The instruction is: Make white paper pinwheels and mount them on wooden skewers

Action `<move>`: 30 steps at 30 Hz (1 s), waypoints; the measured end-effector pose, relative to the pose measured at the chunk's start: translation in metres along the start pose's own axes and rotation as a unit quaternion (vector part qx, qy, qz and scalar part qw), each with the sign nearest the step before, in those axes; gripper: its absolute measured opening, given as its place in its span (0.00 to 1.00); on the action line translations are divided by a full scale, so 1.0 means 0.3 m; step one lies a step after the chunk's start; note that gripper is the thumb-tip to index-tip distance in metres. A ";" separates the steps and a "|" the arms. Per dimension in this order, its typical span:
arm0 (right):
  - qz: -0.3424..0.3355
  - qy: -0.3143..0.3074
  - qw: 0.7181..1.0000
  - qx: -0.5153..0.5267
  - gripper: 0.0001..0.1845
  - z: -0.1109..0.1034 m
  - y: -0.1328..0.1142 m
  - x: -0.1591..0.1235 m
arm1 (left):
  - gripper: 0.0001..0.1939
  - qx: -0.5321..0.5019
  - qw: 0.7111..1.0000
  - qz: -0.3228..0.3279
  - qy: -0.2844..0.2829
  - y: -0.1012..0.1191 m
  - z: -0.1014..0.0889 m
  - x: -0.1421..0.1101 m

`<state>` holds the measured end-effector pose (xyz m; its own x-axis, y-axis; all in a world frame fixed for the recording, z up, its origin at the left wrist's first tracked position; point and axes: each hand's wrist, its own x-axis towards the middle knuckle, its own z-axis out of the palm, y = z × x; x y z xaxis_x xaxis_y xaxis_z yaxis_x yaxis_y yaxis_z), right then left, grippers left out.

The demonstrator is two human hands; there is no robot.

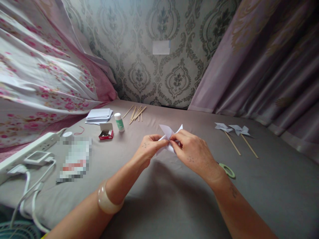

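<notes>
Above the middle of the grey-covered surface, a white paper pinwheel [165, 130] with folded points is held between both hands. My left hand [151, 146] pinches its left side, thumb over the paper. From the right, my right hand [190, 146] has its thumb and fingertips closed at the pinwheel's centre; whether a small pin is between them is hidden. Two pinwheels on wooden sticks, one left [223, 126] and one right [240, 130], lie to the right. Partly behind my right wrist are green-handled scissors [228, 171].
At the back left are stacked white paper [99, 115], a glue stick [119, 122], an open red box of small metal pieces [106, 132] and several wooden sticks [136, 114]. A power strip [30, 151] with cables, and a blurred packet [76, 159], lie at the left.
</notes>
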<state>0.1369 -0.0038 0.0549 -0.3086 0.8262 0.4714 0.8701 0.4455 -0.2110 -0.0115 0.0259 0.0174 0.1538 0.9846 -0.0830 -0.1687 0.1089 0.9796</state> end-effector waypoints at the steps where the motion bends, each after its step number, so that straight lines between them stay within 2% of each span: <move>1: -0.005 0.019 0.999 0.030 0.08 -0.004 -0.002 0.002 | 0.11 -0.005 1.000 -0.001 0.005 -0.001 -0.001 0.002; 4: 0.019 0.140 0.979 0.147 0.09 -0.021 0.001 0.014 | 0.11 -0.036 0.999 -0.012 0.025 -0.003 -0.008 0.011; 6: 0.088 0.212 0.949 0.218 0.14 -0.028 0.013 0.024 | 0.11 -0.066 0.997 -0.018 0.036 -0.004 -0.013 0.019; 7: 0.128 0.220 0.932 0.256 0.17 -0.028 0.022 0.028 | 0.11 -0.080 0.996 -0.019 0.040 -0.004 -0.015 0.022; 8: 0.165 0.204 0.917 0.301 0.19 -0.025 0.030 0.033 | 0.11 -0.091 0.995 -0.019 0.042 -0.003 -0.017 0.024; 10: 0.212 0.108 0.885 0.400 0.23 -0.011 0.043 0.040 | 0.12 -0.106 0.993 -0.020 0.043 -0.002 -0.016 0.026; 12: 0.221 0.002 0.846 0.485 0.24 0.009 0.046 0.044 | 0.12 -0.110 0.993 -0.020 0.044 -0.002 -0.013 0.024; 14: 0.219 -0.048 0.819 0.528 0.23 0.030 0.038 0.045 | 0.12 -0.108 0.993 -0.017 0.041 -0.005 -0.009 0.021; 21: 0.263 -0.020 0.801 0.537 0.21 0.065 0.026 0.041 | 0.13 -0.069 0.997 0.004 0.029 -0.004 -0.001 0.006; 26: 0.254 -0.021 0.804 0.538 0.19 0.083 0.033 0.042 | 0.12 -0.042 0.998 0.019 0.031 0.006 0.000 -0.001; 30: 0.271 -0.021 0.803 0.531 0.17 0.095 0.034 0.041 | 0.10 -0.009 0.999 0.020 0.034 0.009 0.002 -0.004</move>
<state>0.1310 0.0206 0.0342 -0.0269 0.9988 0.0398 0.0690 0.0416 -0.9968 -0.0115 0.0249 0.0204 0.0807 0.9952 -0.0561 -0.1916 0.0707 0.9789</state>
